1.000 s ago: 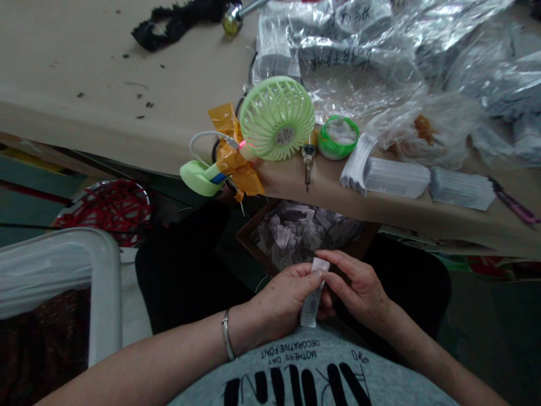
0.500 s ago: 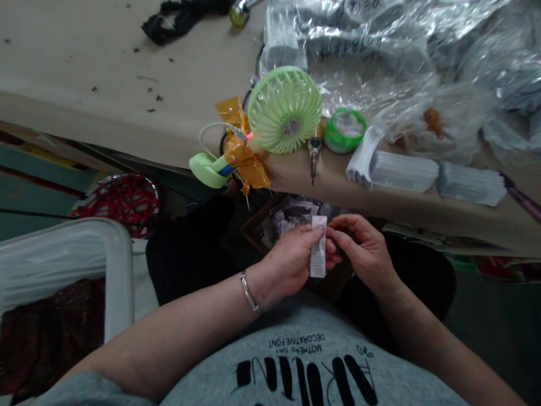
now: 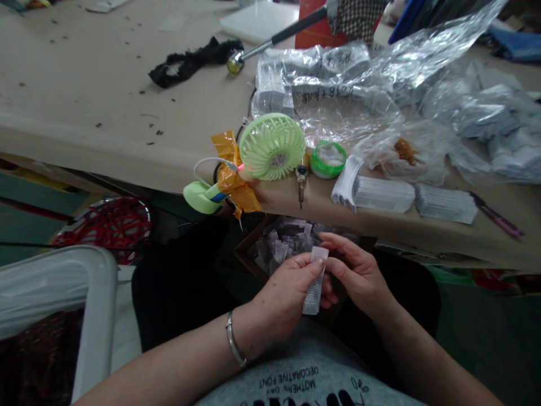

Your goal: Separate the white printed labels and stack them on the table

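Note:
My left hand [image 3: 291, 287] is closed on a narrow white printed label [image 3: 313, 293], its thumb pressed flat over the label's upper part. Small lines of print run along the strip, which tilts slightly. Close by on the right is my right hand [image 3: 359, 270], thumb tip beside the label's edge and forefinger held apart above it. Whether that thumb touches the label I cannot tell. Below the table edge, behind both hands, sits a box [image 3: 247, 248] full of loose label pieces [image 3: 281, 242].
Along the table edge stand a green fan [image 3: 273, 146] taped down, a soldering iron tip [image 3: 301, 186], a green tub [image 3: 328, 159], label stacks [image 3: 382, 194] and tweezers-like purple tool [image 3: 499, 217]. Plastic bags [image 3: 338, 107] lie behind. A white bin [image 3: 99, 304] is at left.
The view has tilted up, so the table and hands sit lower in the picture. The label leans more, and the right forefinger has lifted away from the thumb.

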A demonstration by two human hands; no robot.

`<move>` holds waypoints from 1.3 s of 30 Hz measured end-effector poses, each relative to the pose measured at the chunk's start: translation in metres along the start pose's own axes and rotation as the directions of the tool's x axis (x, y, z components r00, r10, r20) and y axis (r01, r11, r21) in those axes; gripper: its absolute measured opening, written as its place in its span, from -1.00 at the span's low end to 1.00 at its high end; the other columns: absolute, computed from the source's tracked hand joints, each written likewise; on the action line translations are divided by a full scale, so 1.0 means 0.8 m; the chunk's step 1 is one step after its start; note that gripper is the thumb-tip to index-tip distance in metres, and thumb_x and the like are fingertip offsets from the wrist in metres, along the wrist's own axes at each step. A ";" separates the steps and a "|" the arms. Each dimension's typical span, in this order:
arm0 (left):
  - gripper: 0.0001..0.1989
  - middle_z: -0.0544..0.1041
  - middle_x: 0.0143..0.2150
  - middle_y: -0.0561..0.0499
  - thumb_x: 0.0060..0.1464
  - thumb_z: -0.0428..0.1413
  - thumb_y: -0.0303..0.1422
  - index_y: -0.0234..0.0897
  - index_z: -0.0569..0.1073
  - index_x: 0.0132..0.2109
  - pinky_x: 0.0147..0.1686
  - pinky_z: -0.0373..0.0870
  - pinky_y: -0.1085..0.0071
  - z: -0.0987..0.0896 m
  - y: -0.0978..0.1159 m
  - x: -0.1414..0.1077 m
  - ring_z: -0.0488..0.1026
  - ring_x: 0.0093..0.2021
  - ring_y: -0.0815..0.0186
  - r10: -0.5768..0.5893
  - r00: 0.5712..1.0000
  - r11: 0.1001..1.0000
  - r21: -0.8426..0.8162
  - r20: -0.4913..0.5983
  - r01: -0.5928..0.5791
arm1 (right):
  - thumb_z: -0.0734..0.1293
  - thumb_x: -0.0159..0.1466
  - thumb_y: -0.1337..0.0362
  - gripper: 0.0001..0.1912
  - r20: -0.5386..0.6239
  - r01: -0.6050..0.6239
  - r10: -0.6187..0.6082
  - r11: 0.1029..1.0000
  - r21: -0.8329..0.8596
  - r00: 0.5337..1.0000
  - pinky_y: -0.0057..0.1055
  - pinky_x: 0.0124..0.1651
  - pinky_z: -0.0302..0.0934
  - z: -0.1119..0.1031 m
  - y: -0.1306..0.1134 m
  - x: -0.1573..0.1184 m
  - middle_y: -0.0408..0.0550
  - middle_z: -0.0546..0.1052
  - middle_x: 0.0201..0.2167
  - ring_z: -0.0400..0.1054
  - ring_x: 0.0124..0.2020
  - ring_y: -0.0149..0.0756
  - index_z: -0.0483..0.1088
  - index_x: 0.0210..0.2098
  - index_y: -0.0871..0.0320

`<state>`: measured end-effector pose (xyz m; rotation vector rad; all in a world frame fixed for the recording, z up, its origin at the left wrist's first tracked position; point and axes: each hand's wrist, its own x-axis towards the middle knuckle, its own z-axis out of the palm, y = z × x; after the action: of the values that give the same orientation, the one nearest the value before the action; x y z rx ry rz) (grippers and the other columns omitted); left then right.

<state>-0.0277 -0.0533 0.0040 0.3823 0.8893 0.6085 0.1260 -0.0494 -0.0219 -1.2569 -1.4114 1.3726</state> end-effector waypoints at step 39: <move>-0.79 0.42 -0.52 0.05 0.09 0.08 -0.28 -0.35 0.43 -0.38 -0.44 0.27 0.48 -0.006 0.000 -0.003 0.36 -0.53 0.44 -0.018 0.999 0.999 0.043 0.038 0.016 | 0.24 0.30 0.30 -0.71 0.114 0.352 -0.348 0.763 -0.543 0.931 -0.25 0.00 0.33 0.001 -0.012 -0.009 0.02 0.51 -0.11 0.41 -0.06 -0.20 0.34 0.02 0.11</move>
<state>-0.0327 -0.0543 0.0029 0.4234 0.8689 0.5654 0.1257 -0.0561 -0.0116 -1.2411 -2.0255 0.7213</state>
